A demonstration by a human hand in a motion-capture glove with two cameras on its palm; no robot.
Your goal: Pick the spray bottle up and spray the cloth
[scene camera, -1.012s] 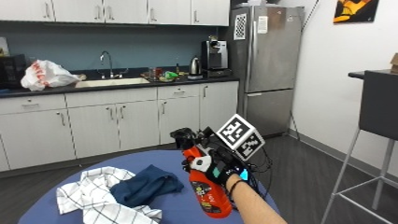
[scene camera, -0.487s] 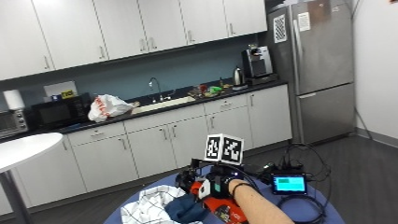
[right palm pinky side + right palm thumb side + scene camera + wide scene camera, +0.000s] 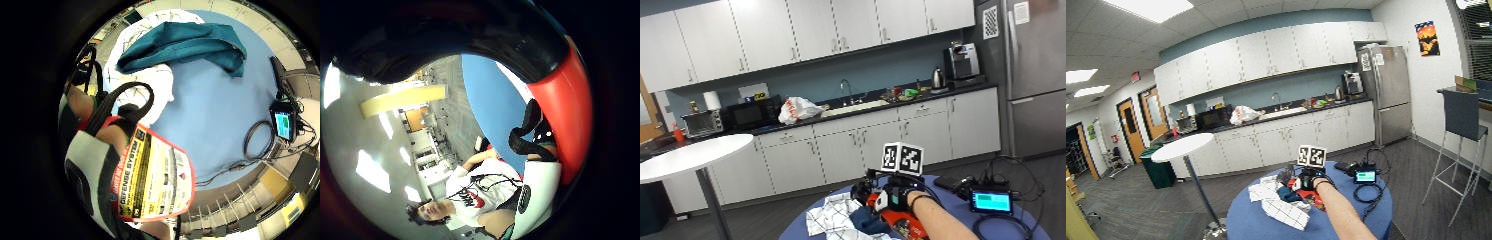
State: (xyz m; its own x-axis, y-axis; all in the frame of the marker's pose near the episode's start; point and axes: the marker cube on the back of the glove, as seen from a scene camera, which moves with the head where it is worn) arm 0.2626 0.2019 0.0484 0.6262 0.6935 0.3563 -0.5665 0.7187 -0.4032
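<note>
My gloved right hand (image 3: 904, 198) grips a red spray bottle (image 3: 895, 218) by its neck, just above the round blue table (image 3: 1016, 233). The black nozzle (image 3: 863, 189) points toward the cloths. A dark teal cloth (image 3: 866, 220) lies crumpled just in front of the bottle, partly on a white checked cloth (image 3: 828, 217). In the little finger side palm view the bottle's yellow and red label (image 3: 155, 182) is close to the palm, with the teal cloth (image 3: 185, 42) and white cloth (image 3: 145, 85) beyond. The thumb side palm view is mostly filled by the bottle's head (image 3: 570, 100).
A small device with a lit screen (image 3: 991, 201) and black cables (image 3: 257, 140) lie on the table's far right side. A tall white round table (image 3: 690, 155) stands to the left. Kitchen cabinets and a counter (image 3: 859, 110) line the back wall.
The outside camera has moved, so its whole picture has shifted. My hand still holds the bottle beside the cloths; nothing else has visibly moved.
</note>
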